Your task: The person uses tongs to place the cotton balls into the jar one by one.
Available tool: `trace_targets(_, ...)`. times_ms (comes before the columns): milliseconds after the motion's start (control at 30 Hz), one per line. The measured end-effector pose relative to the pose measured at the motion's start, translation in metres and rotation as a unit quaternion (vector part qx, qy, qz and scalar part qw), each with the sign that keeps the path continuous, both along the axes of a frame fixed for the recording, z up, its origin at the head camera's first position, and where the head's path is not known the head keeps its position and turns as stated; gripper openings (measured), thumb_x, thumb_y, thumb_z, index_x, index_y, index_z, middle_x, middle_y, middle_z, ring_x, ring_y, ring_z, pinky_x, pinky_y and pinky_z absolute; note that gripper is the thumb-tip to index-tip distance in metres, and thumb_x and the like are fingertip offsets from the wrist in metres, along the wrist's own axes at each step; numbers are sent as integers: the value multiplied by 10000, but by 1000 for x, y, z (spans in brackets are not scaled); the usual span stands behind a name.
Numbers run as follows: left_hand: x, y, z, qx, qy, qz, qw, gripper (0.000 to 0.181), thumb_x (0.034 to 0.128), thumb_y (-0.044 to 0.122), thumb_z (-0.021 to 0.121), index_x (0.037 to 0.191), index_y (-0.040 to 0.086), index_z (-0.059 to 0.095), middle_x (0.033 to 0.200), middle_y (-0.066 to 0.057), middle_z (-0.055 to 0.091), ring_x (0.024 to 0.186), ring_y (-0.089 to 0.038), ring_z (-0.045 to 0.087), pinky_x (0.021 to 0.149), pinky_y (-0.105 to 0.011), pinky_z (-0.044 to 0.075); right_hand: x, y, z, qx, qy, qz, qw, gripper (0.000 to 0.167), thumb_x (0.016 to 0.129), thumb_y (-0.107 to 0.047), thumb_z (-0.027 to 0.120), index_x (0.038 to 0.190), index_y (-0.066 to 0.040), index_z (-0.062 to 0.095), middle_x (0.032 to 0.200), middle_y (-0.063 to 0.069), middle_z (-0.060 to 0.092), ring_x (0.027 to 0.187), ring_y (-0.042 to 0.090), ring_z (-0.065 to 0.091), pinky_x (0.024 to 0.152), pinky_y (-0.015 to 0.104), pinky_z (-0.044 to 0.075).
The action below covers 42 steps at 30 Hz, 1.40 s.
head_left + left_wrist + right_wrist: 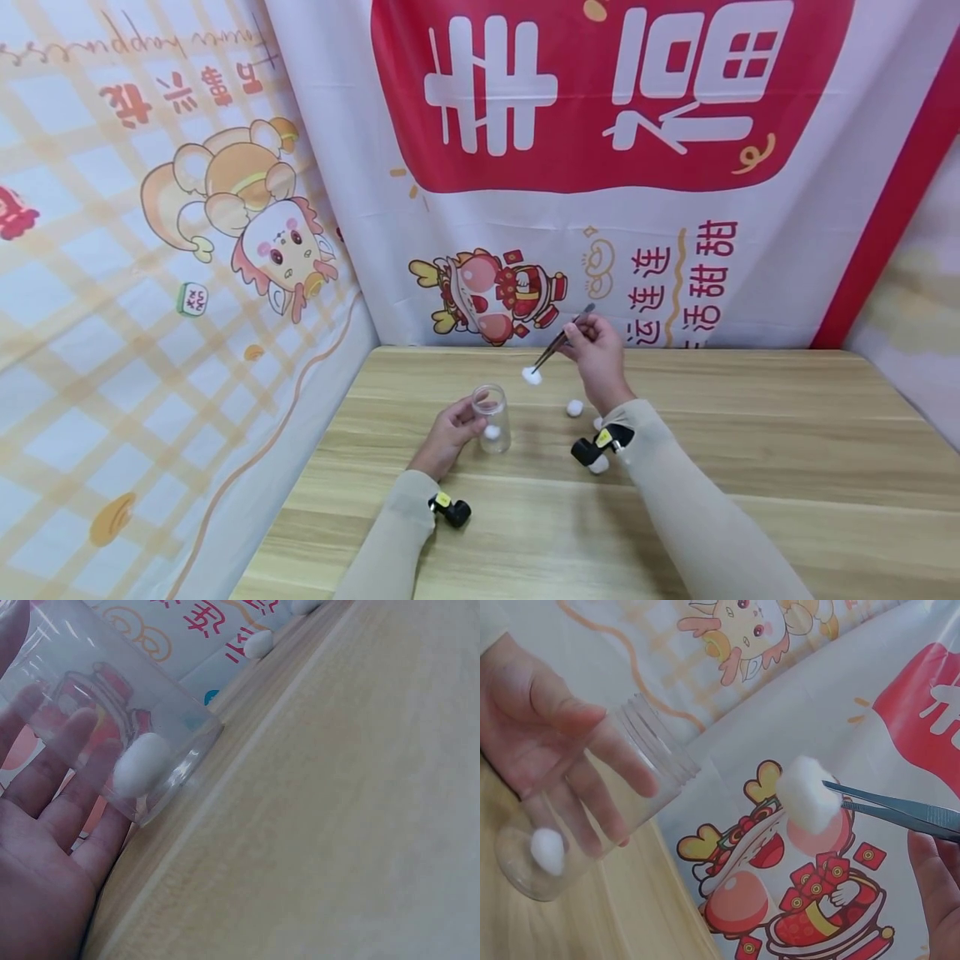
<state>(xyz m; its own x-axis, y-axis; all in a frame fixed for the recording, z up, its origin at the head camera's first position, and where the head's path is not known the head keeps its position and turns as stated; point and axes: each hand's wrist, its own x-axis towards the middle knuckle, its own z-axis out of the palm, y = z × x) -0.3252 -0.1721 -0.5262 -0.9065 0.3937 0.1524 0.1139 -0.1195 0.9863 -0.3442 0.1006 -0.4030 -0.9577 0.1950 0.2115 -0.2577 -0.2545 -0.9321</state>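
My left hand (442,442) holds a clear, open-topped jar (502,421) upright on the table, thumb on one side and fingers behind it. Inside, one cotton ball (548,852) lies near the bottom. My right hand (602,362) pinches a pair of dark metal tweezers (558,342). Their tips grip another cotton ball (808,795), held in the air beyond the jar's mouth and to its right, apart from the glassy rim. In the right wrist view only part of the right hand's fingers shows.
On the wooden table (750,433), a cotton ball (574,408) lies right of the jar. Others lie nearer the right wrist, one of them (598,465) partly behind the wrist camera (592,448). A printed cloth (322,167) hangs at the back and left.
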Motion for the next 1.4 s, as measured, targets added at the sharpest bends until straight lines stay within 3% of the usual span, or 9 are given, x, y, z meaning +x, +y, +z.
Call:
trace_targets(300,1,-1,1,-58,110,-11,9999,622,930,127,660,1461,-22,373,1404,-169,508,1275,-227,495,1041,-301,399,-3,-8,-1,-178,5,55,9998,128,957,-88,609,1058,-43,545,1003,116,551,929,232,604,831,360,559)
trace_targets(600,1,0,2,-115,80,73,9999,609,921,158,674,1452,13,414,1397,-132,525,1278,-234,491,1041,-303,399,-2,-16,-2,-374,57,94,9992,187,948,-69,617,1070,38,524,969,108,539,891,213,601,834,362,558)
trace_targets(967,1,1,5,-190,-29,191,9996,541,921,122,670,1427,89,483,1385,-110,540,1276,-234,493,1058,-316,383,-2,-23,-1,-377,78,185,9991,85,958,-57,599,1013,-32,540,966,109,543,908,230,605,830,366,560)
trace_targets(1167,2,1,4,-285,58,200,9994,540,931,108,655,1436,73,467,1381,-118,542,1270,-236,498,1059,-314,381,0,-28,-2,-345,-54,171,9992,227,955,-82,613,1115,46,517,978,100,551,914,232,610,824,353,561)
trace_targets(1400,2,0,3,-176,43,183,9997,540,921,109,669,1425,66,480,1370,-127,549,1262,-241,504,1055,-317,388,0,-33,-5,-343,-174,249,9990,238,962,-73,602,1145,49,512,1002,131,551,933,243,618,822,349,561)
